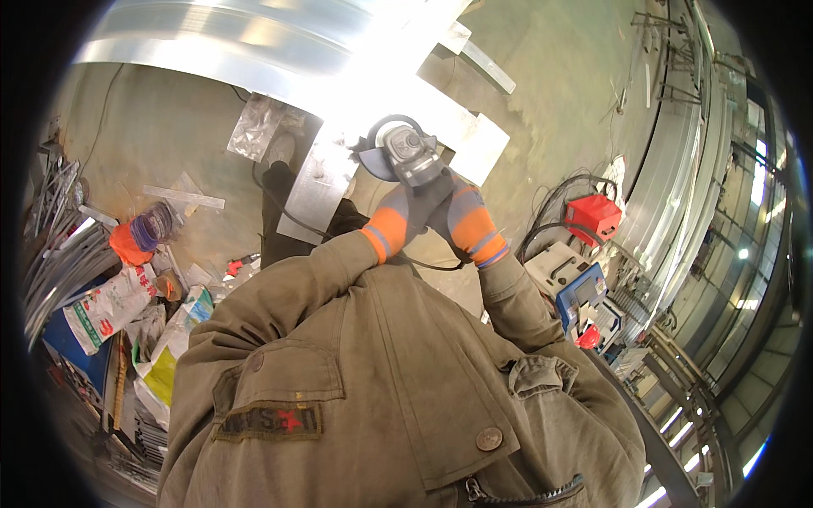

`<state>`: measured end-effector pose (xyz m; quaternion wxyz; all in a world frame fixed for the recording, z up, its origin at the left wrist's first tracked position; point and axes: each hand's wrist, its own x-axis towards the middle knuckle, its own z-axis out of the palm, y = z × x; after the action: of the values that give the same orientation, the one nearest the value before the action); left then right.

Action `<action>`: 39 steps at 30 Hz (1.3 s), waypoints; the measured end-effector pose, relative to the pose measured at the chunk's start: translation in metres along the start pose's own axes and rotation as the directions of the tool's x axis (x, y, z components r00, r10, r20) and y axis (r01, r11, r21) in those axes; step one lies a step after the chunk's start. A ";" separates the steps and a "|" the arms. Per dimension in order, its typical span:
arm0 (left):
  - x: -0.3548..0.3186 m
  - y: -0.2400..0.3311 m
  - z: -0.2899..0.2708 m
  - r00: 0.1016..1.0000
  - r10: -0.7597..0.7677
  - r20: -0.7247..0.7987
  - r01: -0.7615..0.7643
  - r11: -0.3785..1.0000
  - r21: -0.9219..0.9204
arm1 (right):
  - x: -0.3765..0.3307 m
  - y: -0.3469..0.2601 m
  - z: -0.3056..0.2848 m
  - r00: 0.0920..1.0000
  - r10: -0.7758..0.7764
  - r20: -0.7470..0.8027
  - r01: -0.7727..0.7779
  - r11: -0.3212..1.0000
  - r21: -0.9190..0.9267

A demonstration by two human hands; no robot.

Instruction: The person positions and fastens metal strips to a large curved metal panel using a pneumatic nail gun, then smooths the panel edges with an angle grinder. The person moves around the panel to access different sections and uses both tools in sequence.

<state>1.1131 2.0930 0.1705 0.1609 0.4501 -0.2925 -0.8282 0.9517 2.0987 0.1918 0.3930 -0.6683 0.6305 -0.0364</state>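
An angle grinder (411,151) with a dark round guard is gripped in front of my body, its head pointing away from me. My left hand (412,210), in a grey and orange work glove, is closed around its body. Beside it my right hand (456,212), gloved alike, also wraps the grinder; the fingers of both are partly hidden. The grinder head is right by the edge of a bright metal plate (318,178). Beyond lies a large shiny metal panel (212,42), washed out by glare. I cannot tell whether the disc touches metal.
A dark cable (440,267) hangs below my hands. Metal strips (55,229), sacks (110,309) and an orange bundle (131,241) crowd the left. A red box (593,218) and a blue-framed machine (580,292) stand right. Long metal profiles (677,186) line the far right.
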 end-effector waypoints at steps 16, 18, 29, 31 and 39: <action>0.010 0.000 0.000 0.996 0.035 -0.081 -0.051 0.978 -0.205 | 0.024 0.008 -0.011 0.994 -0.091 0.051 0.098 0.985 -0.141; 0.009 0.001 0.000 0.993 0.094 -0.068 -0.101 0.988 -0.113 | 0.024 0.006 -0.013 0.996 -0.008 0.085 0.020 0.990 -0.139; 0.012 -0.006 -0.006 0.991 0.137 0.002 -0.137 0.990 0.040 | 0.031 0.014 -0.010 0.979 -0.034 0.203 0.074 0.979 -0.192; 0.012 -0.003 -0.008 0.996 0.056 -0.063 -0.063 0.992 -0.114 | 0.035 0.016 -0.007 0.975 -0.198 0.097 0.214 0.955 -0.206; 0.008 0.001 -0.009 0.988 0.154 -0.023 -0.154 0.988 -0.004 | 0.035 0.012 -0.013 0.988 -0.008 0.157 0.032 0.988 -0.151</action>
<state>1.1167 2.0844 0.1620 0.2289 0.4350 -0.3222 -0.8091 0.9420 2.0633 0.1777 0.3883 -0.7035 0.5922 0.0606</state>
